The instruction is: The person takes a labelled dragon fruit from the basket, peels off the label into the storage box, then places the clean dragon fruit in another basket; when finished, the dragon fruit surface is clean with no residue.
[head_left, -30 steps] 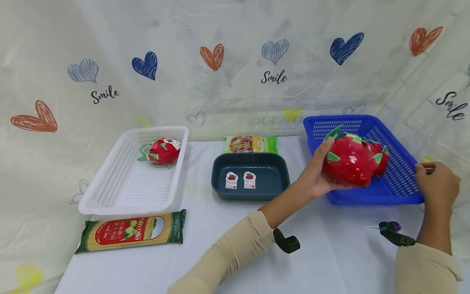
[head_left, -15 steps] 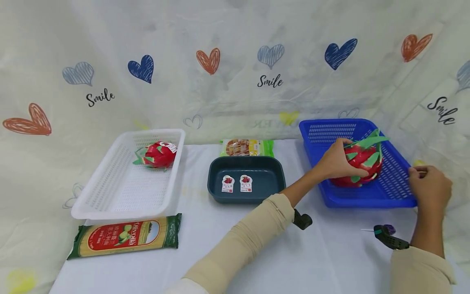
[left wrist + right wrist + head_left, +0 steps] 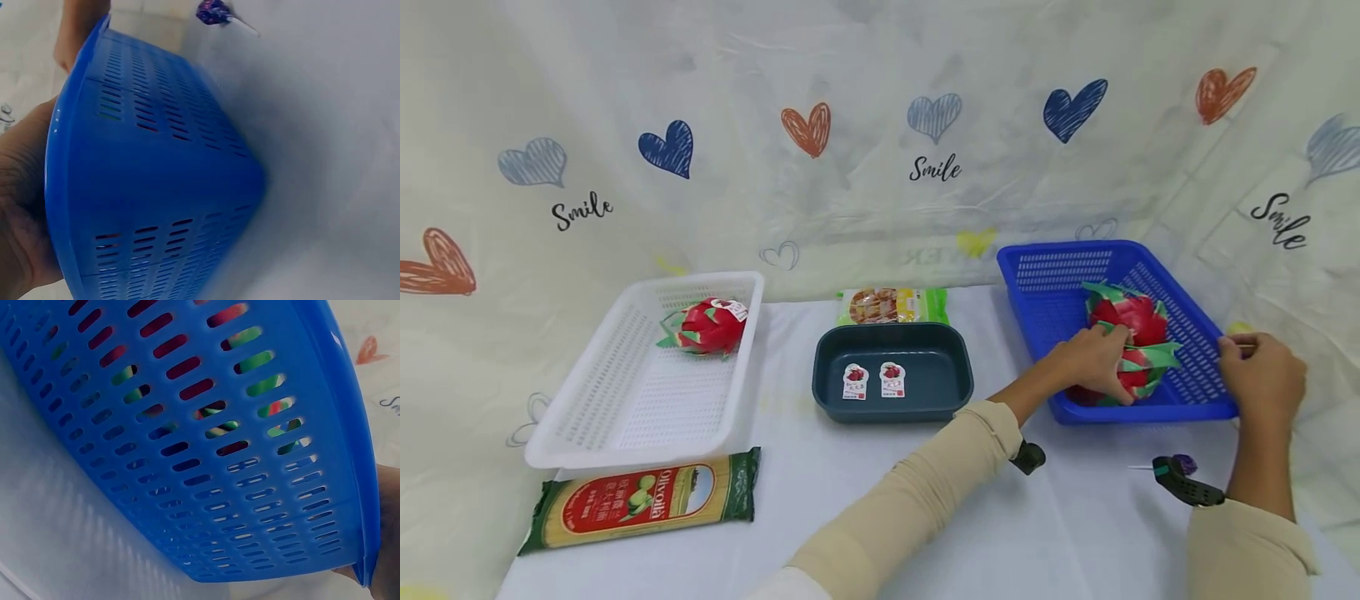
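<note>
In the head view, a blue perforated basket stands at the right with two red dragon fruits inside, their leaves green. My left hand reaches over its near left rim and holds the nearer dragon fruit, thumb on the near side. Just behind lies the other dragon fruit. My right hand grips the basket's right rim, fingers curled. The left wrist view has the basket wall hiding most of the left hand. Through the slots in the right wrist view, red and green show behind the basket wall.
A white basket with a dragon fruit stands at the left. Before it lies a spaghetti pack. A dark teal dish bearing two stickers sits mid-table, with a green snack packet behind. A lollipop lies before the blue basket.
My left hand has lowered the dragon fruit it holds into the near part of the blue basket, turning its leaves to the right. My right hand stays on the rim. The head view has shifted slightly.
</note>
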A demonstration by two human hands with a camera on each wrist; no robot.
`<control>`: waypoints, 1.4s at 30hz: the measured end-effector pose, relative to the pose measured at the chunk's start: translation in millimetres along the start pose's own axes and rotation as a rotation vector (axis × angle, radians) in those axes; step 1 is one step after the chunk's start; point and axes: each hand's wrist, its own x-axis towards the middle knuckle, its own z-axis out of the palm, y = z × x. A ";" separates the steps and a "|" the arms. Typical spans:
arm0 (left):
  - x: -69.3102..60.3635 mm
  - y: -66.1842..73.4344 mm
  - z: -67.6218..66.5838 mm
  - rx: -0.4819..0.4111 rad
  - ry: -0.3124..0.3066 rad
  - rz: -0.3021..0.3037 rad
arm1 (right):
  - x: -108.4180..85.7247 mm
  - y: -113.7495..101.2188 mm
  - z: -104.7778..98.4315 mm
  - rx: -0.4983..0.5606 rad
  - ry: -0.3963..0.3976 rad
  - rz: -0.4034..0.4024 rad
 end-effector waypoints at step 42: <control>0.8 -23.4 -9.9 -0.192 -0.192 0.163 | -0.1 0.5 1.1 -0.030 0.014 -0.044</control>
